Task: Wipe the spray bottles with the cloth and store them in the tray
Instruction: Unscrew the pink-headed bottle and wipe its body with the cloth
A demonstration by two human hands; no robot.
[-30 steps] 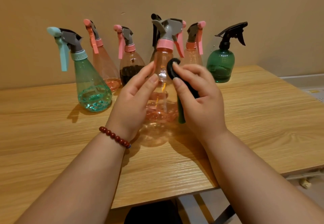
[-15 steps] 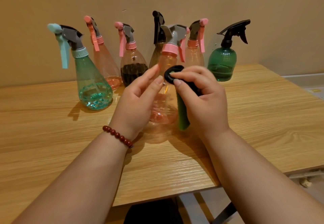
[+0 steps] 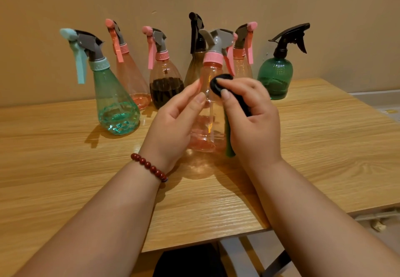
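Note:
A clear pink spray bottle (image 3: 211,125) with a grey trigger head and pink collar stands on the wooden table (image 3: 65,168) in front of me. My left hand (image 3: 173,125) holds its left side, with thumb and fingers round the neck. My right hand (image 3: 251,122) grips a dark cloth (image 3: 217,83), black with a green end hanging down, and presses it against the upper right of the bottle. No tray is in view.
Several other spray bottles stand in a row by the wall: a teal one (image 3: 114,103) at the left, pink ones (image 3: 129,77), one with dark liquid (image 3: 165,83), a brown one (image 3: 195,60), and a green one (image 3: 276,77) at the right. The table's front edge is near me.
The view has shifted slightly, and the bottle looks a little lower in it. My right hand has slid the cloth along the bottle's upper part while my left hand keeps its hold.

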